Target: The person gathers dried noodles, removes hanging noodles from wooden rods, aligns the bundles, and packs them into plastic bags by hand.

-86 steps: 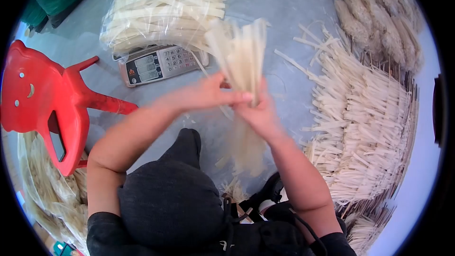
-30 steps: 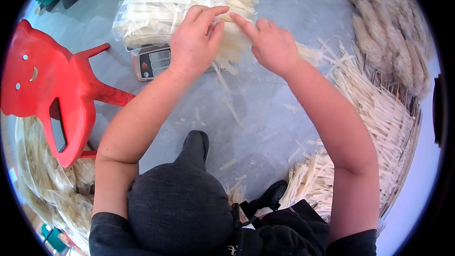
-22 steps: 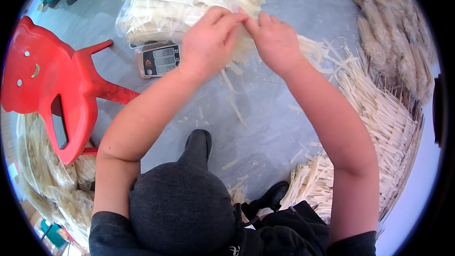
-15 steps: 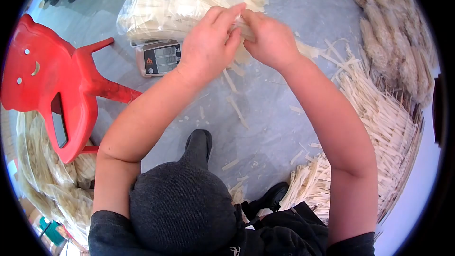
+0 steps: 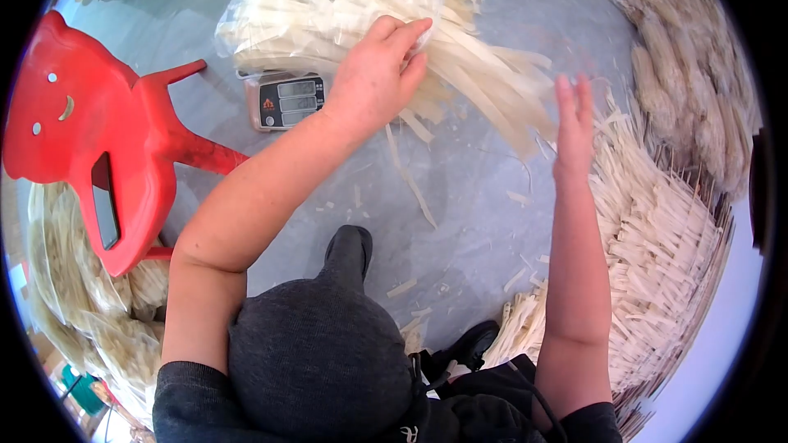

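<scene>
A clear plastic bag [image 5: 246, 29] full of pale, flat dried strips [image 5: 328, 0] lies over a digital scale [image 5: 291, 102]. My left hand [image 5: 377, 70] is closed on the edge of the bag's mouth, thumb and fingers pinching it. Loose strips [image 5: 492, 86] fan out of the mouth to the right. My right hand [image 5: 574, 127] is off the bag, fingers stretched out and slightly blurred, just right of the ends of those strips. Nothing shows in its grasp.
A red stool [image 5: 139, 131] lies at the left, with a phone [image 5: 105, 201] on it. Filled clear bags [image 5: 66, 271] are below it. A large pile of pale strips [image 5: 648, 262] lies at the right, with browner bundles [image 5: 698, 74] beyond. Scraps litter the grey floor [image 5: 460, 238].
My right hand has left the bag's mouth and swung right, opening. Strips now spread out from the mouth. The left hand stays on the bag, which has shifted slightly right.
</scene>
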Tool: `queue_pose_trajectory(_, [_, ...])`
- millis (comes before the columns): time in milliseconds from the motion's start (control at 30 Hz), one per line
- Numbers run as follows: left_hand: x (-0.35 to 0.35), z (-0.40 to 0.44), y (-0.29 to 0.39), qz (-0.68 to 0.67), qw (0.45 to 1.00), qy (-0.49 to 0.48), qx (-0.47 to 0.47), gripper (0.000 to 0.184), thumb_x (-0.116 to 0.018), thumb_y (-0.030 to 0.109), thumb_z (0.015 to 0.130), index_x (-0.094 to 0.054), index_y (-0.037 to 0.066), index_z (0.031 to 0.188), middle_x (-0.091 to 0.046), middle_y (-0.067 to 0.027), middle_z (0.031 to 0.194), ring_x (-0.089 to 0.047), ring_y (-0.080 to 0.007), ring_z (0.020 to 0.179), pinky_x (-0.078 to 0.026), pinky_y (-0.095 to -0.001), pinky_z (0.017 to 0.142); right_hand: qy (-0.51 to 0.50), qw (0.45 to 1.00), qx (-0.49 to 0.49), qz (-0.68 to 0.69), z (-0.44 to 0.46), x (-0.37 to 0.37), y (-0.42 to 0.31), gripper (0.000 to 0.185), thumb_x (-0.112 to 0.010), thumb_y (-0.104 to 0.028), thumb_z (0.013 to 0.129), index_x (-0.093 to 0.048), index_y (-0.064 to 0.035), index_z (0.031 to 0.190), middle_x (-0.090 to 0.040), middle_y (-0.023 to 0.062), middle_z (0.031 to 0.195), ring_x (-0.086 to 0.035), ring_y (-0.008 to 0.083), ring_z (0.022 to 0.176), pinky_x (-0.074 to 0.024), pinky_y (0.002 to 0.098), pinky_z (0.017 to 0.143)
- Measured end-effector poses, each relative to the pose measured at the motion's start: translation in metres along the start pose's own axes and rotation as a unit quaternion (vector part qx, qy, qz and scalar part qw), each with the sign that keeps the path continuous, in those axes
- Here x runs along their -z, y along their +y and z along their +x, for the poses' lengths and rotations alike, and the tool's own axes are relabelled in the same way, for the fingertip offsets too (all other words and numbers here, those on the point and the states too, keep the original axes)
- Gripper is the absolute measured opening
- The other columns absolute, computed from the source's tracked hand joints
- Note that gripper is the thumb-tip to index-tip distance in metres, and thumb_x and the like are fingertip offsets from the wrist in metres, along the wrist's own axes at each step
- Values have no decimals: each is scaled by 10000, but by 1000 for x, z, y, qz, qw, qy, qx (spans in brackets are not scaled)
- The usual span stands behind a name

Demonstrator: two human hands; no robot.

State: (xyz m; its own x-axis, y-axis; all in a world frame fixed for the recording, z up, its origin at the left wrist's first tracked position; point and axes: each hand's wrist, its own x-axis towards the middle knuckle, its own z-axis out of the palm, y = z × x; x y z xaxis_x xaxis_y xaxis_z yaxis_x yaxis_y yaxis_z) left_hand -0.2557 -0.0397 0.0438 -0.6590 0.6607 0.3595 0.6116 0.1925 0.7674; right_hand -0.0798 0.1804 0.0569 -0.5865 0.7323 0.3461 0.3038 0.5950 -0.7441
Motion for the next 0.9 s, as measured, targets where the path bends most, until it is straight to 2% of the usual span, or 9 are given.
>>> queue_pose_trajectory(67, [-4, 1, 2, -15, 1000, -18, -1, 355, -631, 84, 876, -605, 77, 1230, -563, -80, 936, -603, -181, 807, -545, -275, 704, -70, 921, -290, 249, -12, -18, -13, 737, -664, -503, 851, -403, -150, 1443, -383, 151, 1441, -371, 259, 1323, -294, 379, 1086])
queue_pose_trajectory(200, [5, 6, 9, -10, 999, -52, -15, 245, -608, 170, 877, -664, 56, 1087, -617, -112, 893, -636, -257, 820, -518, -353, 731, -108, 929, -249, 252, -16, -50, -31, 745, -672, -492, 850, -397, -140, 1447, -388, 157, 1434, -384, 272, 1306, -331, 371, 1051])
queue_pose_trajectory(267, [31, 26, -2, 51, 998, 8, 31, 205, -653, 196, 890, -696, 94, 1063, -654, -74, 898, -629, -166, 820, -504, -271, 726, -80, 943, -222, 234, -11, -49, -34, 775, -681, -494, 839, -373, -145, 1459, -358, 174, 1448, -364, 273, 1320, -318, 378, 1060])
queue_pose_trajectory(333, [70, 57, -33, 96, 981, 166, -8, 203, -657, 253, 893, -706, 113, 1031, -680, -72, 956, -636, -166, 835, -498, -286, 759, -66, 944, -244, 211, -10, -41, -34, 786, -683, -500, 835, -366, -149, 1463, -341, 175, 1462, -341, 276, 1339, -309, 375, 1068])
queue_pose_trajectory(400, [115, 102, -110, 130, 945, 283, 97, 315, -658, 330, 889, -706, 90, 1088, -696, -57, 1020, -634, -153, 932, -478, -276, 835, -49, 944, -267, 186, -11, -32, -24, 798, -684, -507, 831, -358, -153, 1468, -324, 177, 1475, -318, 279, 1358, -299, 371, 1075])
queue_pose_trajectory(533, [170, 119, -237, -41, 906, 288, 306, 533, -619, 418, 896, -567, 56, 1284, -594, -86, 1244, -553, -238, 1117, -446, -379, 909, -113, 917, -337, 183, -19, -17, -6, 919, -639, -620, 806, -260, -157, 1504, -238, 161, 1532, -250, 335, 1395, -266, 478, 1086])
queue_pose_trajectory(667, [167, 102, -240, -120, 804, 243, 529, 691, -583, 493, 899, -435, 30, 1389, -445, -147, 1414, -425, -309, 1276, -391, -497, 985, -143, 854, -411, 286, -28, -14, 11, 1033, -590, -713, 776, -156, -154, 1529, -180, 151, 1556, -203, 377, 1406, -234, 588, 1069])
queue_pose_trajectory(800, [172, 103, -298, -229, 787, 193, 540, 576, -590, 438, 909, -525, 22, 1302, -552, -134, 1299, -523, -286, 1172, -441, -455, 954, -90, 874, -418, 231, -30, -15, 24, 1024, -603, -692, 783, -159, -149, 1528, -194, 140, 1552, -237, 381, 1395, -272, 550, 1067])
queue_pose_trajectory(900, [172, 104, -304, -318, 799, 111, 498, 452, -570, 396, 932, -596, 28, 1192, -637, -107, 1161, -602, -256, 1042, -492, -417, 899, -131, 807, -465, 341, -27, -15, 20, 1005, -614, -681, 783, -180, -159, 1524, -224, 132, 1539, -305, 354, 1363, -310, 509, 1053])
